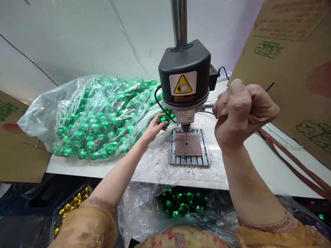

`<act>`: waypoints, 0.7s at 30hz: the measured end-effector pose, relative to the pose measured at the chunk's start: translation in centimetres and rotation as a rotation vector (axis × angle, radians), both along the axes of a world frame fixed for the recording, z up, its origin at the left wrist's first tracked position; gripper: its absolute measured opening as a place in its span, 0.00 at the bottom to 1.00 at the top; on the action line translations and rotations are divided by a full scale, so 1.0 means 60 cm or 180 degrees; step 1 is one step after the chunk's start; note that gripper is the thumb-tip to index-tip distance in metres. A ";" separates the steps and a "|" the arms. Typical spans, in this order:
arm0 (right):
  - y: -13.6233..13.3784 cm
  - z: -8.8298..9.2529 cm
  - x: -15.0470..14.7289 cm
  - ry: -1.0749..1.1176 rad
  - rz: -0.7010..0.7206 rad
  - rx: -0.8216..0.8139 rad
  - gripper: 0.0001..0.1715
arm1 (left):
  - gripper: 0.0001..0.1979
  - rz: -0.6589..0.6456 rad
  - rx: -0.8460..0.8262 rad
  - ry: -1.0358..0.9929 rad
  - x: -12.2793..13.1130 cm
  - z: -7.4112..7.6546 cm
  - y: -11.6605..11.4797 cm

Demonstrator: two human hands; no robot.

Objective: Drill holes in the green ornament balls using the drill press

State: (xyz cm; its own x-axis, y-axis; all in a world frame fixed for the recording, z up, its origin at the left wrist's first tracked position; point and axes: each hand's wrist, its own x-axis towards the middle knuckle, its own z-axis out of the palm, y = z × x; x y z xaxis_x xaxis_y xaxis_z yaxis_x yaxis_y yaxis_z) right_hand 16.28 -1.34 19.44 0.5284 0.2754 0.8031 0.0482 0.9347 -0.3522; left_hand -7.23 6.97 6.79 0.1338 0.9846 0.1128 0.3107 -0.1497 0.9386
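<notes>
Head view: your left hand (154, 128) is out at the mouth of the bag (51, 113), fingers curled round one green ball (163, 120), just left of the drill (184, 77). Your right hand (241, 112) is up beside the drill head, clenched in a tight fist on the lever (207, 104), which pokes out from the machine's side. Under the bit sits the brown pad (188, 144) on the ribbed base (190, 161), bare, with black chips scattered around it on the table (271, 172). More green balls lie in a second bag (181, 203) below the table edge, gold ones (72, 203) at lower left
</notes>
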 end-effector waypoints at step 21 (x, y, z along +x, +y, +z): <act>0.002 -0.010 0.003 -0.0077 -0.0039 -0.0264 0.32 | 0.34 -0.0178 -0.0544 -0.0641 0.094 -0.034 -0.138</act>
State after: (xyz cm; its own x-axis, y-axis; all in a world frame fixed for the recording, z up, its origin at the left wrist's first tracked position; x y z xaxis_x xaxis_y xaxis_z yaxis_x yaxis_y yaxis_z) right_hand 16.46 -1.19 18.84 0.5128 0.3352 0.7903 0.0689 0.9015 -0.4272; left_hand -1.58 -1.33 4.73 0.1801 0.9834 -0.0245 0.1108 0.0045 0.9938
